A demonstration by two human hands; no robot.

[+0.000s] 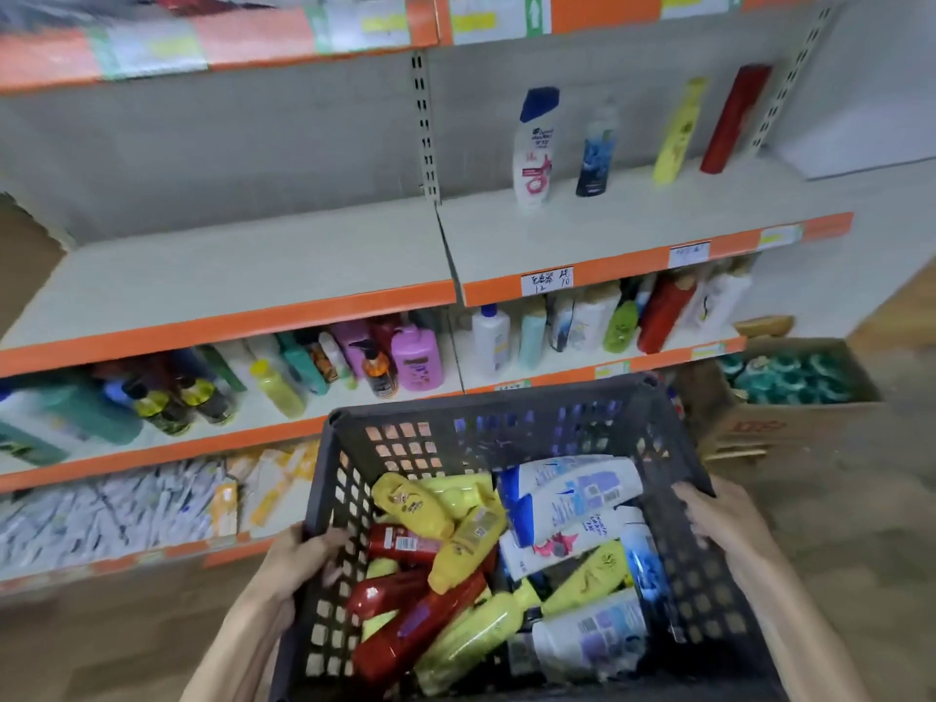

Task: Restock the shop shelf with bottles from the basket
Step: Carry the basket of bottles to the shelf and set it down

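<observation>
Gripping basket (506, 412) rims: L hand (296, 559), R hand (709, 519), fingers curled.

A cardboard box (790, 423) of teal-capped containers (780, 380) sits on the floor right of the shelving. White packets (111, 509) fill the lowest tier; handwritten price tags (547, 282) hang on orange edging

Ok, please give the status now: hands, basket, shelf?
Left hand and right hand gripping dark plastic basket rims. Basket full of bottles. Four bottles upright on middle beige shelf, rest bare. Nothing in the way.
</observation>
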